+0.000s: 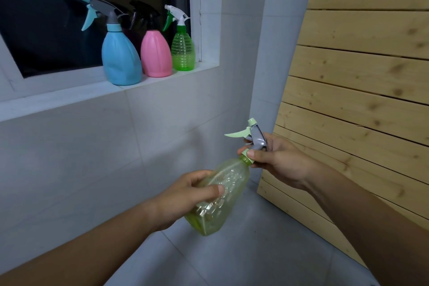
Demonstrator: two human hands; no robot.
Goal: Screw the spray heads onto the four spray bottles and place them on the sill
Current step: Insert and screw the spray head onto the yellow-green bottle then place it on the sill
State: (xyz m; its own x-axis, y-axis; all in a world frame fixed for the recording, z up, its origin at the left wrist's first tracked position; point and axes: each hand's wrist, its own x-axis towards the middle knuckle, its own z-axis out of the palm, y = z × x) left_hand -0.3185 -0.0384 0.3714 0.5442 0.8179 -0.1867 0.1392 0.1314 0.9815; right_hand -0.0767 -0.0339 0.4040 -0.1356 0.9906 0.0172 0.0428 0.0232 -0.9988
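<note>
A clear yellow-green spray bottle (222, 195) is tilted in front of me, neck up to the right. My left hand (185, 197) grips its body. My right hand (274, 158) is closed around the pale green and grey spray head (255, 137) that sits at the bottle's neck. On the white sill (162, 79) stand three bottles with heads on: a blue bottle (120, 58), a pink bottle (155, 55) with a black head, and a small green bottle (183, 50) with a white head.
A dark window (69, 18) is behind the sill. White tiled wall (92, 146) runs below it. A slatted wooden panel (359, 76) leans on the right. Grey floor tiles (267, 251) lie under my arms.
</note>
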